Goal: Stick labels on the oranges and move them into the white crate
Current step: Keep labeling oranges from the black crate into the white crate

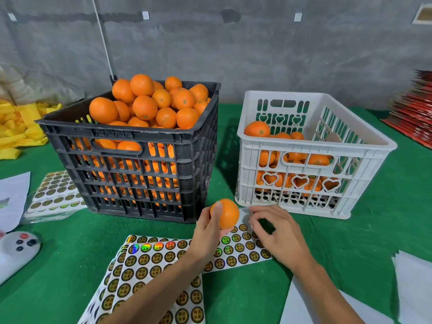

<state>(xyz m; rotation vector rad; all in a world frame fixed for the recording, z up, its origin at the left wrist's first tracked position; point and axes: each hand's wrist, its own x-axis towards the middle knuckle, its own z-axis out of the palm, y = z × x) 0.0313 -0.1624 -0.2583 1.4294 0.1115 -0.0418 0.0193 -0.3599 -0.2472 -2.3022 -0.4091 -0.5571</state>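
My left hand holds one orange above the label sheet, in front of the two crates. My right hand rests on the right end of that sheet, fingers curled at the round gold-and-black labels; whether a label is pinched I cannot tell. The black crate at the left is heaped with oranges. The white crate at the right holds several oranges at its left side. More label sheets lie under my left forearm.
A stack of label sheets lies left of the black crate. A white device with buttons sits at the left edge. White papers lie bottom right, yellow foam nets far left, red flat boxes far right. Green cloth covers the table.
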